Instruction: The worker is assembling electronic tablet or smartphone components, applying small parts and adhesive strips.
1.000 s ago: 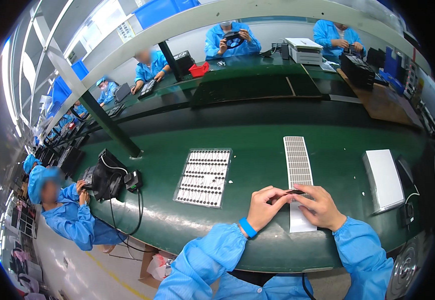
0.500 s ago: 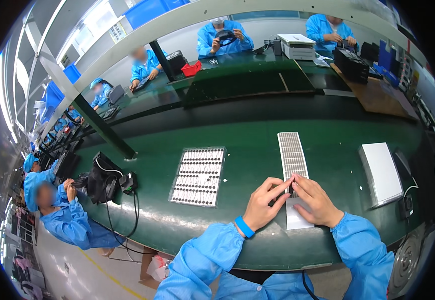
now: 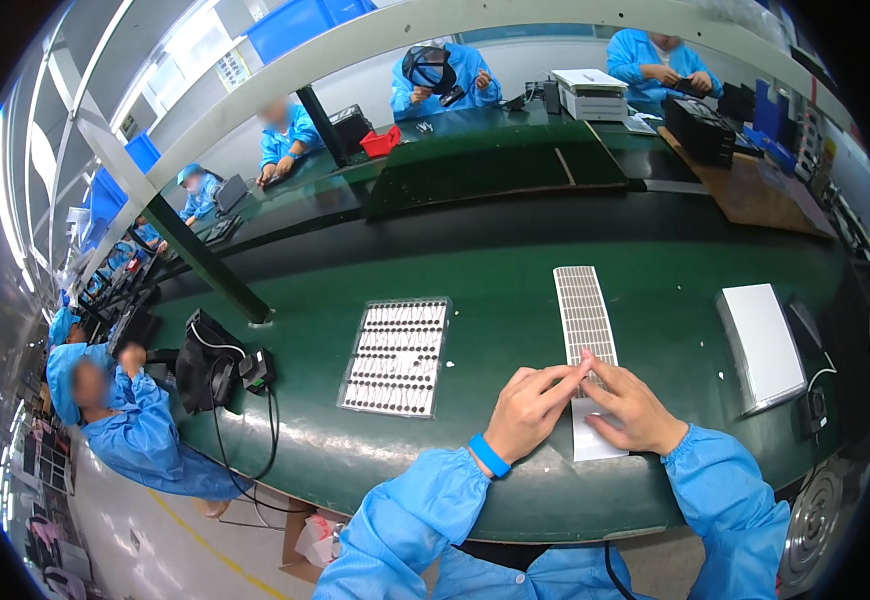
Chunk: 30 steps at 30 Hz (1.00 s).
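My left hand [image 3: 532, 408], with a blue band at its wrist, meets my right hand [image 3: 638, 408] at the fingertips, above the lower part of a sheet of small pale rectangular stickers [image 3: 585, 310]. Both hands' fingers are closed together; whatever they pinch is hidden behind them. Blank white backing [image 3: 595, 440] at the sheet's near end shows beneath my right hand. To the left lies a clear tray [image 3: 395, 357] with rows of small round black parts with thin wires on white.
A white stack [image 3: 763, 345] of flat pieces stands on the right of the green table [image 3: 495, 490], beside a cabled black device [image 3: 813, 410]. A black bag-like bundle [image 3: 205, 365] and a green post [image 3: 210, 262] are on the left. Several co-workers in blue sit around.
My left hand's fingers have straightened slightly and closed over the small dark thing that showed between the fingertips. The co-worker opposite has raised and turned a black headset-like object.
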Tool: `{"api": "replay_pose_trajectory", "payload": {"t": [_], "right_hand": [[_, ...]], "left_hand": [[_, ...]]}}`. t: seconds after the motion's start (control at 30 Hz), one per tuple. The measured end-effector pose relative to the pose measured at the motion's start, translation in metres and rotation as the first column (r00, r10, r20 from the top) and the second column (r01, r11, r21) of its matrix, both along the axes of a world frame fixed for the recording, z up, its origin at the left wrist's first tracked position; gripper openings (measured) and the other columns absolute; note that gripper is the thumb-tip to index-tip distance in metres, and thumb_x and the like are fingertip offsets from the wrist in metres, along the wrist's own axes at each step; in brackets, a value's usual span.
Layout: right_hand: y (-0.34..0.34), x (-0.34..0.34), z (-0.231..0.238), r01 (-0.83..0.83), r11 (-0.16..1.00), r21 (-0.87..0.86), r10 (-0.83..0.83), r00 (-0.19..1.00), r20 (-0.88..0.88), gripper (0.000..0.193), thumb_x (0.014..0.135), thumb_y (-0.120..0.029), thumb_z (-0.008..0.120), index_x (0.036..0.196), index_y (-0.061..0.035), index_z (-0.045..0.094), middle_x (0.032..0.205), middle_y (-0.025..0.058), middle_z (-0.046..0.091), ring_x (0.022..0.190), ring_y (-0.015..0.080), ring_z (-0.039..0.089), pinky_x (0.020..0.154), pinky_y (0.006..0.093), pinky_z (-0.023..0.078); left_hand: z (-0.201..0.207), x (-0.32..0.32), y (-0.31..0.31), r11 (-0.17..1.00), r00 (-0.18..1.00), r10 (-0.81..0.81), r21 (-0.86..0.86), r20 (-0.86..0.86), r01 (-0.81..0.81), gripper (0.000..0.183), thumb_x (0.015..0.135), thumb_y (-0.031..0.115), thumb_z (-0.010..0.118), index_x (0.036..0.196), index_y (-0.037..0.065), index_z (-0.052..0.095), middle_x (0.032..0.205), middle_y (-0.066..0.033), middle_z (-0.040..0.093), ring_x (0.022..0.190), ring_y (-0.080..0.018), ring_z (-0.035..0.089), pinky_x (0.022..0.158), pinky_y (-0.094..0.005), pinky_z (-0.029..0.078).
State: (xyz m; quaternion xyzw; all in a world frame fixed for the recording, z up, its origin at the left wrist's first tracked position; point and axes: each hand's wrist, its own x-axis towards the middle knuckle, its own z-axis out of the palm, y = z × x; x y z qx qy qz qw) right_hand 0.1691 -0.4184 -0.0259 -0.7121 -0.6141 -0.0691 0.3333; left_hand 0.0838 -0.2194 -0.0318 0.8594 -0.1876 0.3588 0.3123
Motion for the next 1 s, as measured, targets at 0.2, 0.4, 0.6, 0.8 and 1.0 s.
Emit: {"api": "replay_pose_trajectory", "payload": {"t": [0.2, 0.4, 0.6, 0.8, 1.0], "right_hand": [[-0.0037, -0.0027, -0.0028, 0.029, 1.000, 0.003, -0.029, 0.999, 0.043, 0.068, 0.072, -0.001, 0.073, 0.136, -0.0065, 0.049, 0.152, 0.0228, 0.030, 0.132, 0.0388, 0.044, 0.104, 0.0451, 0.041], [-0.0015, -0.0034, 0.0006, 0.031, 0.999, 0.010, -0.032, 0.997, 0.075, 0.070, 0.071, -0.001, 0.073, 0.136, -0.0031, 0.048, 0.151, 0.0225, 0.031, 0.130, 0.0386, 0.045, 0.104, 0.0447, 0.042], [-0.0026, 0.0001, 0.0031, 0.024, 1.000, -0.010, -0.023, 0.998, 0.062, 0.071, 0.071, -0.001, 0.072, 0.137, 0.0011, 0.046, 0.150, 0.0216, 0.033, 0.128, 0.0372, 0.048, 0.102, 0.0431, 0.044], [-0.0038, -0.0014, 0.0004, 0.032, 0.999, 0.003, -0.032, 0.998, 0.063, 0.071, 0.071, -0.002, 0.072, 0.136, 0.0021, 0.046, 0.151, 0.0213, 0.033, 0.127, 0.0373, 0.049, 0.101, 0.0425, 0.045], [-0.0033, 0.0006, -0.0011, 0.038, 0.999, -0.003, -0.038, 0.997, 0.067, 0.072, 0.073, -0.003, 0.072, 0.139, 0.0025, 0.042, 0.152, 0.0214, 0.031, 0.125, 0.0366, 0.051, 0.099, 0.0411, 0.045]], "left_hand": [[0.0036, -0.0013, -0.0018, 0.998, 0.999, 0.033, 0.046, -0.040, -0.031, 0.047, 0.081, 0.003, 0.069, 0.126, 0.012, 0.063, 0.097, -0.0042, 0.065, 0.082, -0.0211, 0.060, 0.076, -0.0327, 0.045], [0.0071, 0.0001, 0.0023, 0.990, 0.995, 0.099, 0.098, -0.005, -0.098, 0.046, 0.083, 0.005, 0.066, 0.128, 0.012, 0.061, 0.093, -0.0040, 0.062, 0.085, -0.0220, 0.059, 0.080, -0.0347, 0.043], [0.0023, 0.0017, -0.0001, 0.999, 0.995, 0.036, -0.017, -0.098, -0.038, 0.047, 0.087, 0.006, 0.063, 0.132, 0.015, 0.058, 0.092, -0.0052, 0.059, 0.081, -0.0243, 0.059, 0.074, -0.0362, 0.048], [0.0045, -0.0024, -0.0042, 0.990, 0.977, -0.012, -0.138, -0.211, -0.018, 0.046, 0.090, 0.007, 0.061, 0.134, 0.017, 0.056, 0.093, -0.0065, 0.059, 0.073, -0.0255, 0.062, 0.063, -0.0368, 0.051], [0.0008, -0.0010, -0.0037, 0.978, 0.969, -0.053, -0.208, -0.240, 0.002, 0.043, 0.089, 0.003, 0.063, 0.131, 0.010, 0.058, 0.097, -0.0100, 0.063, 0.078, -0.0238, 0.065, 0.067, -0.0318, 0.052]]}}
